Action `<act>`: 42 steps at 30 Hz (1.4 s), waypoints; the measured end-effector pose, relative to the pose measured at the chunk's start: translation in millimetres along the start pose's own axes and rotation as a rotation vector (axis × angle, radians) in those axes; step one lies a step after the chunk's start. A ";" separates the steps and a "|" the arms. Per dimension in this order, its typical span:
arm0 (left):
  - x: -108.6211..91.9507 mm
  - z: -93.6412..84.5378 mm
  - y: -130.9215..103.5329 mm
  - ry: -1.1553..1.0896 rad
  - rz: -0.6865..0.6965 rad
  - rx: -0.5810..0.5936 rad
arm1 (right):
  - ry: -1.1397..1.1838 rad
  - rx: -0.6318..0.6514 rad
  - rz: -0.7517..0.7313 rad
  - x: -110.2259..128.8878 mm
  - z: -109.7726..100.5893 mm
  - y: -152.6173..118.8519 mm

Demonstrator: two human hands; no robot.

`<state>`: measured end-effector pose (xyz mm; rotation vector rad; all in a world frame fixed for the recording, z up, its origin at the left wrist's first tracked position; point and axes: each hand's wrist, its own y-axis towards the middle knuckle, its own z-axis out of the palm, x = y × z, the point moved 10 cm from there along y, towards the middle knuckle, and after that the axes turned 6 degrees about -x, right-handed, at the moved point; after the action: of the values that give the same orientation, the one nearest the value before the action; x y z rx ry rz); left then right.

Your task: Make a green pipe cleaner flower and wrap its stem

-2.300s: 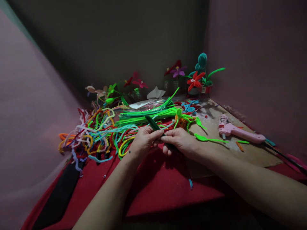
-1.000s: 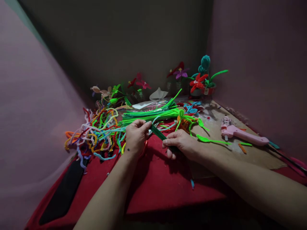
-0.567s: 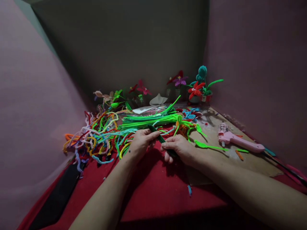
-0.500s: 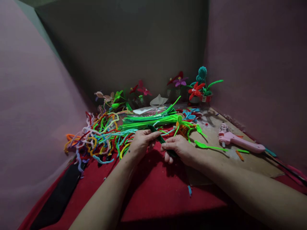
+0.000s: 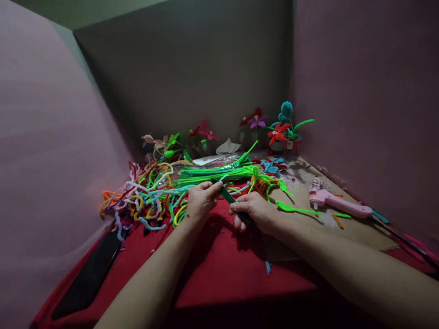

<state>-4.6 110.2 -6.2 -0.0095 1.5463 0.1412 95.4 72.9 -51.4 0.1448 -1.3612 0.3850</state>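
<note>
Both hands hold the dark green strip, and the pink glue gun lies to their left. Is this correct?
No, the head view shows the glue gun to their right; the left hand and right hand do hold the dark green strip.

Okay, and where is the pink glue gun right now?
Head view, right side: the pink glue gun lies on the cardboard, just beyond the short orange piece.

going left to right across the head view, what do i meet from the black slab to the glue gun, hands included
Flat black slab → left hand → dark green fuzzy strip → right hand → pink plastic glue gun.
</note>
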 end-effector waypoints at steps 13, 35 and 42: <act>0.2 21.7 -17.3 0.128 0.047 0.088 | -0.008 0.002 -0.078 11.8 -3.2 -0.7; -54.5 59.7 -69.4 0.927 0.807 0.625 | -0.105 0.286 -0.128 21.1 17.4 -15.4; -37.5 60.3 -70.5 1.084 0.746 0.697 | -0.196 0.372 -0.048 10.6 23.7 -18.4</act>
<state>61.5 42.8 26.9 1.2239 2.5335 0.1876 81.7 50.2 -33.9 0.5336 -1.4645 0.5936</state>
